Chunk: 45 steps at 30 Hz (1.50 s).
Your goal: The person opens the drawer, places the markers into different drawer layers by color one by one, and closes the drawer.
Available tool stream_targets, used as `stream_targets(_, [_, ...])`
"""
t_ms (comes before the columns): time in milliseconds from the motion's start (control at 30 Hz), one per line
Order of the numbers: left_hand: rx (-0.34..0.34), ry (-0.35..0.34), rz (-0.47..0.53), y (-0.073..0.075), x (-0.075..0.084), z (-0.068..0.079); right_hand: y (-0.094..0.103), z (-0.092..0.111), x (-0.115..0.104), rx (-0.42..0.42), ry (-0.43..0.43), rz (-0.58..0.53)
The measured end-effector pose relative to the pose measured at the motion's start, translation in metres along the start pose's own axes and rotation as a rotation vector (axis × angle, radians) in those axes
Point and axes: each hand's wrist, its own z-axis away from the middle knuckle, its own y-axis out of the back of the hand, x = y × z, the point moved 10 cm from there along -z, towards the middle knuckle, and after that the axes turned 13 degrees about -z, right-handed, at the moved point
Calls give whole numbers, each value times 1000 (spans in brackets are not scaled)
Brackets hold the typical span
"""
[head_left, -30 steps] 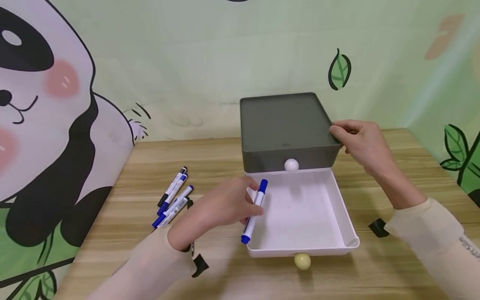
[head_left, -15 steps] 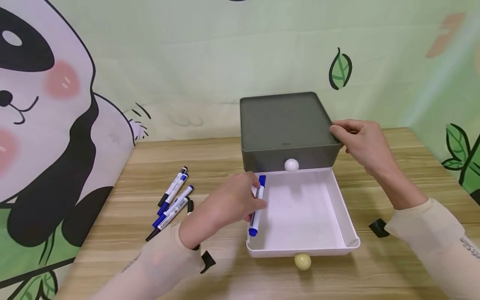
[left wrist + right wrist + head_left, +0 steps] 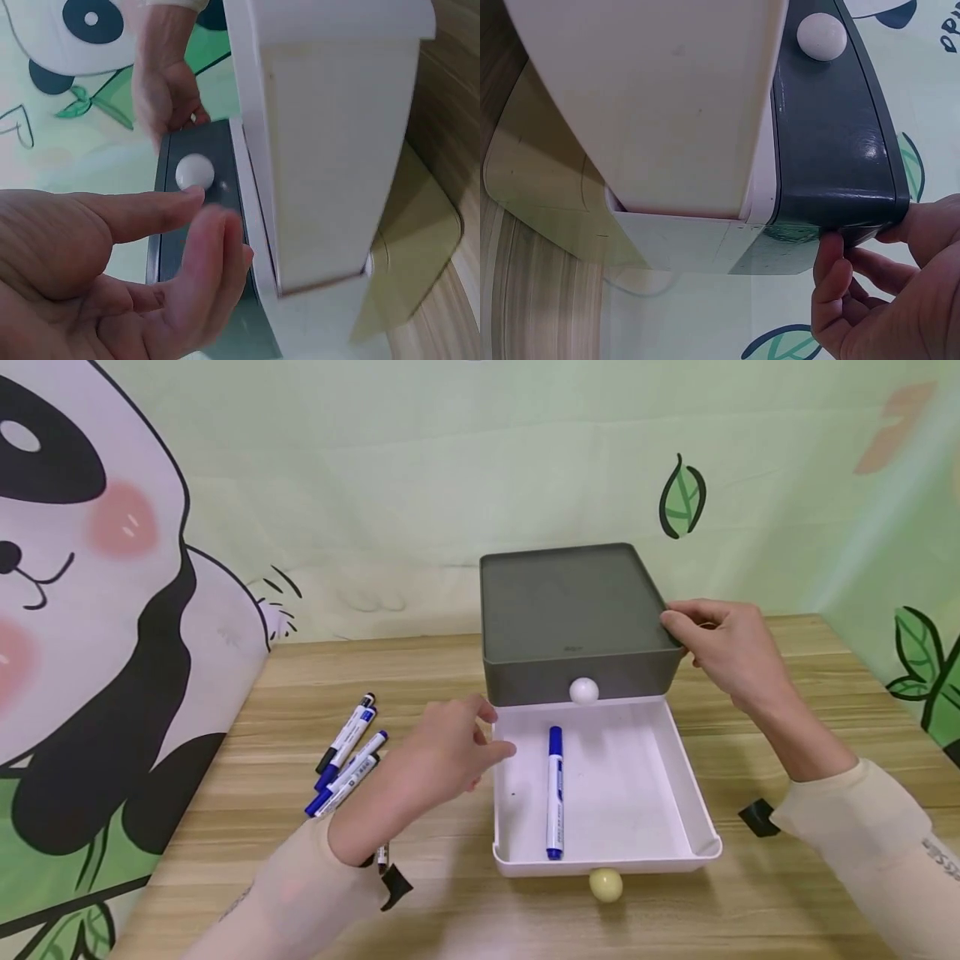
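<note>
A white marker with a blue cap (image 3: 555, 795) lies lengthwise in the left part of the pulled-out white drawer (image 3: 624, 785). At that drawer's left rim my left hand (image 3: 438, 753) hovers with thumb and fingers apart, holding nothing. In the left wrist view its thumb and bent fingers (image 3: 214, 259) overlap the dark grey top section. My right hand (image 3: 731, 647) grips the right front corner of the dark grey top (image 3: 573, 602) of the drawer box. Seen from the right wrist, thumb and curled fingers (image 3: 832, 277) pinch that corner.
Several blue and black markers (image 3: 347, 764) lie in a loose pile on the wooden table (image 3: 420, 677), left of the box; my left forearm covers part of them. A white knob (image 3: 584, 691) and a yellow knob (image 3: 606, 885) stick out in front. A panda-printed wall (image 3: 420, 485) stands behind.
My left hand has let go of the blue-capped marker, which now lies on the drawer floor. That hand has drawn back slightly left; the right hand keeps its grip in place.
</note>
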Motion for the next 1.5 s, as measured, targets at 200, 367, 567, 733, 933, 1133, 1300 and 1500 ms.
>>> stream_targets(200, [85,19,-22,17,-40,5,1,2,0,4,3,20])
stream_targets(367, [146,38,-60,26,-82,10,2,2,1,7,3,21])
stream_targets(567, [227,69,-123,35,-120,14,6,3,3,21,8,12])
stream_targets(733, [247,127,-142,31,-147,12,7,2,4,24,18,18])
stream_targets(933, [263,193,-158,23,-177,6,6,2,3,26,19,15])
stream_targets(1133, [252,223,-177,9,-204,-4,4,1,2,29,28,5])
stream_targets(1300, [214,251,-216,-1,-218,-8,2,0,1,30,40,0])
stream_targets(1500, [212,253,-268,-8,-223,-11,2,0,1,27,39,-6])
